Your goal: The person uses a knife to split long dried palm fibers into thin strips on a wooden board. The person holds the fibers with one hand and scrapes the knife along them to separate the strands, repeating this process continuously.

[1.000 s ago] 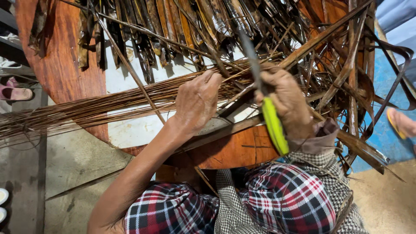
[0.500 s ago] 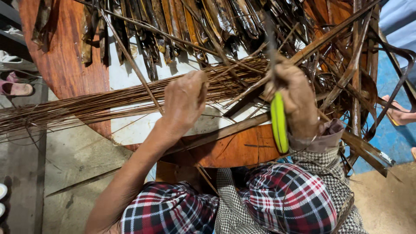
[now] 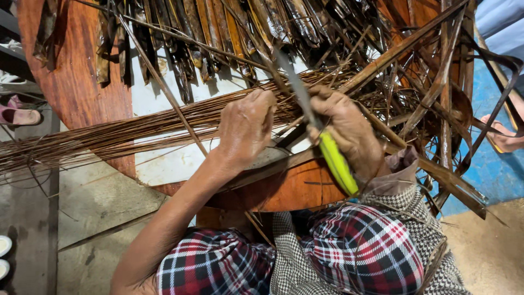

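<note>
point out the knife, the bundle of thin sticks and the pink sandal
knife (image 3: 337,164), head view, on its yellow-green handle
bundle of thin sticks (image 3: 109,139), head view, mid-length
pink sandal (image 3: 21,116), head view, on its strap

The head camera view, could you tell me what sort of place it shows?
Probably a home craft spot at floor level: a round wooden table piled with dried leaf strips, a bundle of thin ribs, and sandals on concrete.
</note>
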